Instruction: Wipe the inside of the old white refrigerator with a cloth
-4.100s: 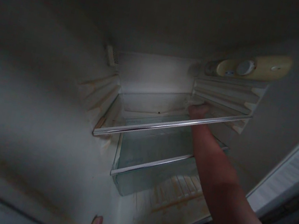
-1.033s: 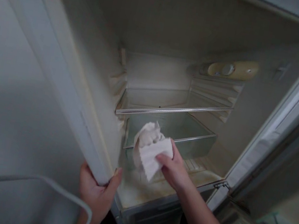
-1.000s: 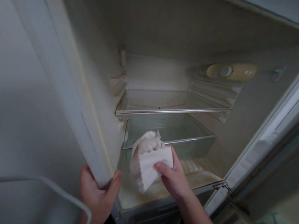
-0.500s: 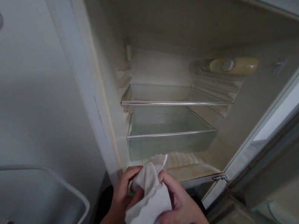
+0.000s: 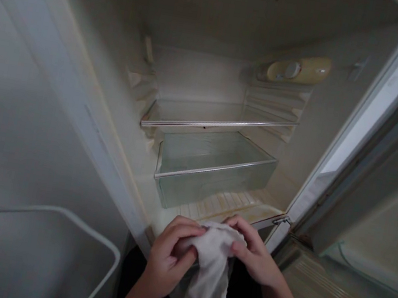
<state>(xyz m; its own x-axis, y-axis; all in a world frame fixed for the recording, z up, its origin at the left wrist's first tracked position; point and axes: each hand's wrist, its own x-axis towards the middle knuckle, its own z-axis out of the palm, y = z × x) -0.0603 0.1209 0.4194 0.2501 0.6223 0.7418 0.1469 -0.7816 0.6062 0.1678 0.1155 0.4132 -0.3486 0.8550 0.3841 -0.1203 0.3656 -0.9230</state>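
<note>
While L hand [image 5: 169, 255] and R hand [image 5: 256, 255], both half curled, pinch its top, the cloth [image 5: 211, 270] hangs btwn them, approx. 3 o'clock from L, 8 from R, neither clearly nearer, long axis 12 to 6, loose end pointing to 6, opp. the drawer [image 5: 212, 184] at 12.

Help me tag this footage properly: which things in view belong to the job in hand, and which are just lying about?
In hand:
- white cloth, held by both the left hand and the right hand

Around, untouched:
- glass shelf
- clear drawer
- yellowish dial panel
- white cord, at left
</note>
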